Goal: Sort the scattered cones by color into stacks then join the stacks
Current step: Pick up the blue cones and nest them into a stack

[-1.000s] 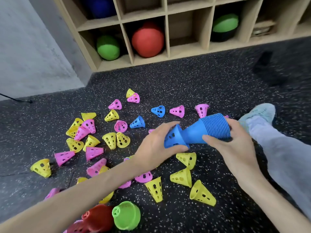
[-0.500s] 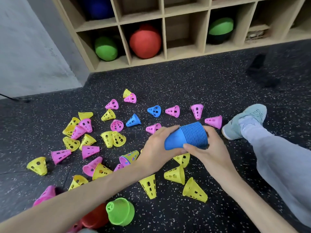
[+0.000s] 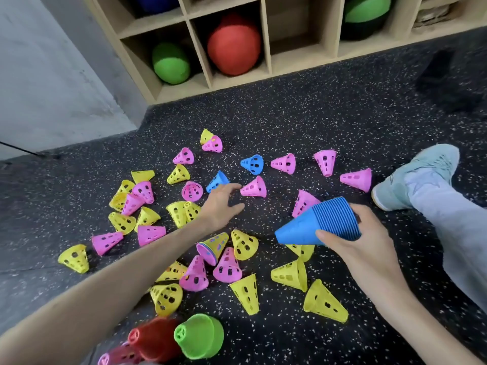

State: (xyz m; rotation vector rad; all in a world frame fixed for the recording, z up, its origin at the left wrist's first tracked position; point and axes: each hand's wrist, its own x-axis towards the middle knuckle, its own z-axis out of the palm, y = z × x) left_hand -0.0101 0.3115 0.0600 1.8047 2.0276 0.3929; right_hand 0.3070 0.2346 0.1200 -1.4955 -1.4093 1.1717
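Note:
My right hand (image 3: pixel 361 243) grips a stack of blue cones (image 3: pixel 319 225), held on its side with the tip pointing left. My left hand (image 3: pixel 221 204) is stretched forward with fingers spread, its fingertips touching a loose blue cone (image 3: pixel 216 180) on the floor. A second loose blue cone (image 3: pixel 253 164) lies further back. Several pink cones (image 3: pixel 254 187) and yellow cones (image 3: pixel 290 275) lie scattered over the dark speckled floor. A green stack (image 3: pixel 200 335) and a red stack (image 3: pixel 155 338) lie near my left forearm.
A wooden shelf unit (image 3: pixel 266 40) at the back holds a red ball (image 3: pixel 233 44) and green balls (image 3: pixel 171 63). My leg and light blue shoe (image 3: pixel 411 177) lie at the right. A grey wall (image 3: pixel 52 75) stands at the left.
My left hand let go of the blue stack and reached forward-left to the loose blue cone. The right hand now holds the stack alone, further right.

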